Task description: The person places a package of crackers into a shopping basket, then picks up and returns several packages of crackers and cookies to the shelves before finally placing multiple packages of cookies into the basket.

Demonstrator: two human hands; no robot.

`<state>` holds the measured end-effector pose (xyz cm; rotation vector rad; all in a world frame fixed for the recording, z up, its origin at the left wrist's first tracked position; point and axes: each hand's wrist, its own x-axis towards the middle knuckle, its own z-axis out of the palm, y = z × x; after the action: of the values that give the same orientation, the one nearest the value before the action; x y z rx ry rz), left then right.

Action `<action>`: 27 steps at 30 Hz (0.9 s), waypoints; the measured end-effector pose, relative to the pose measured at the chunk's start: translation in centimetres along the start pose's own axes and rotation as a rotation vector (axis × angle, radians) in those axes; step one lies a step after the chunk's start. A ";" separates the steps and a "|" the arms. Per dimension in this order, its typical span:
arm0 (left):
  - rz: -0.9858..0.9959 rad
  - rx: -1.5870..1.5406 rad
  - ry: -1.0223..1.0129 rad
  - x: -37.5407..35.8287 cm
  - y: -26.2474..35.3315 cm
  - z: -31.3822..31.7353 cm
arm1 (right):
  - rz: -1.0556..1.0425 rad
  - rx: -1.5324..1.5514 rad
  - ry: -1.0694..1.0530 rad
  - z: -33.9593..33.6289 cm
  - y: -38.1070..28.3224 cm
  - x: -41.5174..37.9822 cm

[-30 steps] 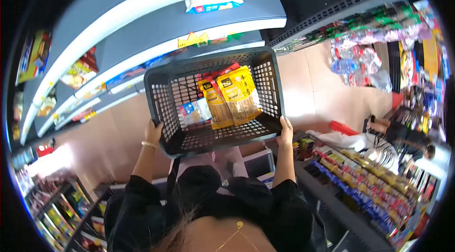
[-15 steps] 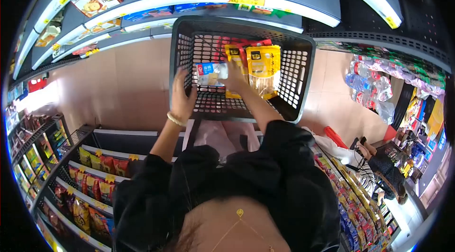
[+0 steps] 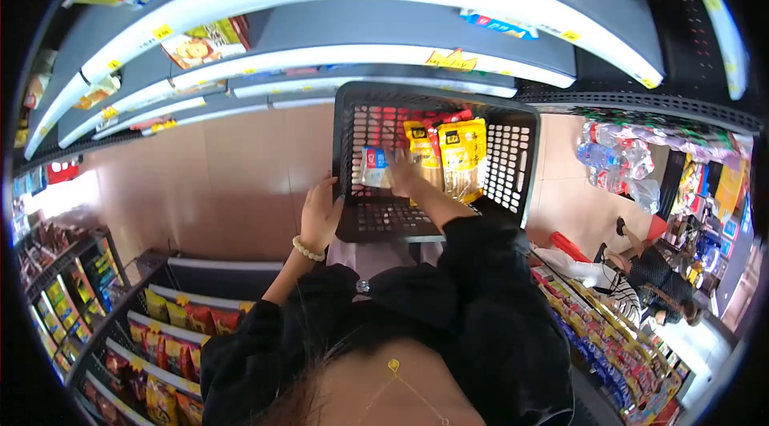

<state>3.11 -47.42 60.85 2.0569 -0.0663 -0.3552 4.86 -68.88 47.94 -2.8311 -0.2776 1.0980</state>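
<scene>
A black plastic basket (image 3: 517,230) is in front of me, its mesh sides showing the floor through them. My right hand (image 3: 410,176) reaches inside it, fingers stretched over the right end of a blue-and-white packet (image 3: 374,167). Two yellow snack pouches (image 3: 463,155) lie just right of that hand, with a red packet (image 3: 390,123) partly hidden behind them. Outside the basket's left rim is my left hand (image 3: 320,216), a beaded bracelet on its wrist. Its fingers are extended and apart, with fingertips right at the rim.
Shelves with a white price edge (image 3: 320,58) curve across the far side, holding a few snack packs (image 3: 207,46). Bagged snacks (image 3: 164,350) fill a rack at lower left. Bottled drinks (image 3: 613,158) stand on the floor at right, and another person (image 3: 653,278) is beyond.
The view has shifted, so the basket appears lower and further right. My left hand has come from inside the basket's left edge to outside it. My right hand covers more of the blue-and-white packet.
</scene>
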 end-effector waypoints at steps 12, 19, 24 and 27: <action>-0.005 -0.722 -0.560 5.5 12.9 0.2 | -0.240 0.165 0.661 -24.4 1.9 -22.7; 0.248 -0.990 -0.376 8.3 25.3 -2.3 | -0.261 0.333 1.212 -31.7 6.0 -28.7; 0.472 -0.893 -0.251 13.8 31.8 -2.0 | -0.328 1.169 1.110 -35.6 11.8 -25.6; 0.605 -0.751 -0.155 17.9 32.8 -0.6 | -0.486 1.179 1.157 -37.5 14.8 -21.2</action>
<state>23.71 -66.57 85.44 1.1864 -0.5515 -0.1230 16.78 -88.37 87.31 -1.7013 -0.1083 -0.4590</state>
